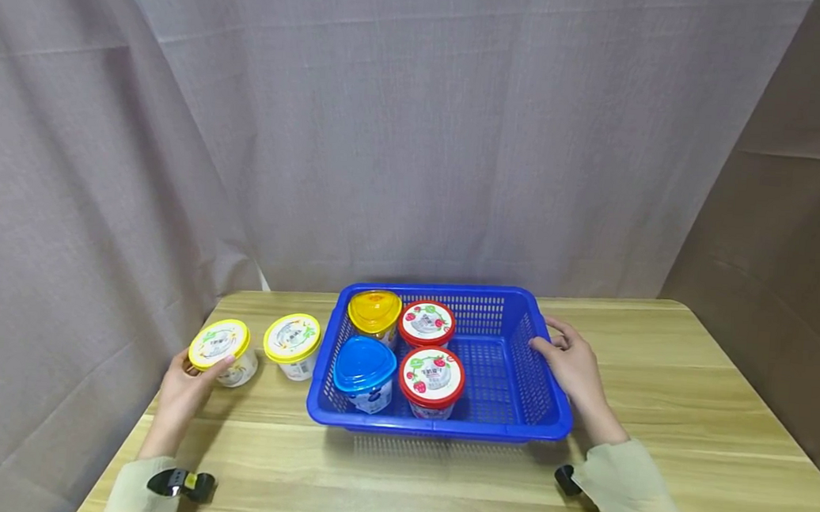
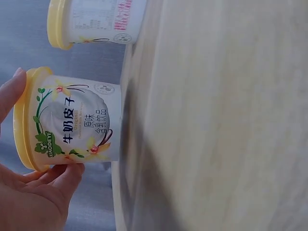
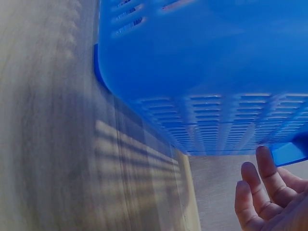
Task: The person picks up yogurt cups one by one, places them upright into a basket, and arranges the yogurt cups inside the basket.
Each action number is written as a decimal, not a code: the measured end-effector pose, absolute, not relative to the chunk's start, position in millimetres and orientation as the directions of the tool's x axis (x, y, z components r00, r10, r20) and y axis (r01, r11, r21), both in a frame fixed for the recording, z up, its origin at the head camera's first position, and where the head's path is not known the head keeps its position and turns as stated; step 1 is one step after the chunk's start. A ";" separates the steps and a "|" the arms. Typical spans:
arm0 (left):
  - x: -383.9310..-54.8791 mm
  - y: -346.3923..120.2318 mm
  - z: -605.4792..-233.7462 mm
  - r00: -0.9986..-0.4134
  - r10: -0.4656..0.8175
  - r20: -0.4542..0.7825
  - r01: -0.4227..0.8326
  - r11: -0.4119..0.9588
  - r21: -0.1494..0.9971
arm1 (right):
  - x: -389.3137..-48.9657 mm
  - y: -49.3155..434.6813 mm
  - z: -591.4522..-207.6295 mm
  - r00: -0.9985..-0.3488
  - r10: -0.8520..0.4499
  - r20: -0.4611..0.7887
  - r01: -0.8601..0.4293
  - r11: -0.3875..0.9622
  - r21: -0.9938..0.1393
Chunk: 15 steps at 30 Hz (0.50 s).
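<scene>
My left hand (image 1: 188, 390) grips a yellow-lidded tub (image 1: 221, 346) by its lid and side, on the left of the table. In the left wrist view that tub (image 2: 79, 120) shows a white printed wall and stands on the wood. Just right of it is a second yellow-lidded tub (image 1: 293, 341). My right hand (image 1: 574, 367) holds the right rim of a blue plastic basket (image 1: 441, 426), thumb over the edge. From the right wrist, the fingers (image 3: 269, 178) appear outside the slotted basket wall (image 3: 207, 62).
Inside the basket's left and middle stand two red-lidded tubs, one nearer (image 1: 433, 377) and one farther (image 1: 427, 322), a blue-lidded tub (image 1: 365, 366) and an orange-yellow-lidded tub (image 1: 375, 311). A grey curtain (image 1: 419, 130) hangs behind the wooden table (image 1: 379, 492).
</scene>
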State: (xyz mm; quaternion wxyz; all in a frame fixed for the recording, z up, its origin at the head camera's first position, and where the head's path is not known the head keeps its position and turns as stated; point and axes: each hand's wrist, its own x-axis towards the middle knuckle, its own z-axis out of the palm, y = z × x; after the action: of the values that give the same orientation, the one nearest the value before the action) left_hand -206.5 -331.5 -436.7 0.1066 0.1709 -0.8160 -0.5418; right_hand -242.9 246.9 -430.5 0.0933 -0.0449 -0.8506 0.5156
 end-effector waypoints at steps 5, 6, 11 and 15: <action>-201.5 -334.0 -429.4 -0.914 -0.406 0.006 -0.166 0.386 0.907 | -242.7 246.8 -431.4 -0.978 0.175 0.112 -0.020 0.459 -0.888; -200.8 -335.1 -428.0 -0.914 -0.405 0.010 -0.162 0.389 0.907 | -242.5 246.7 -431.4 -0.978 0.175 0.112 -0.020 0.460 -0.887; -200.5 -343.1 -420.8 -0.916 -0.401 0.020 -0.153 0.394 0.906 | -242.3 246.1 -431.5 -0.978 0.175 0.109 -0.019 0.449 -0.893; -201.3 -348.9 -413.5 -0.917 -0.399 0.021 -0.148 0.388 0.910 | -242.7 246.4 -431.0 -0.978 0.179 0.109 -0.018 0.444 -0.896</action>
State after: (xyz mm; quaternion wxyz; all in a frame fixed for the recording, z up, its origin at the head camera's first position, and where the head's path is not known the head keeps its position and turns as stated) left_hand -201.3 -348.9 -413.5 0.1189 0.1661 -0.8244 -0.5279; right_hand -242.7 246.4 -431.0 0.0938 -0.0475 -0.8445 0.5251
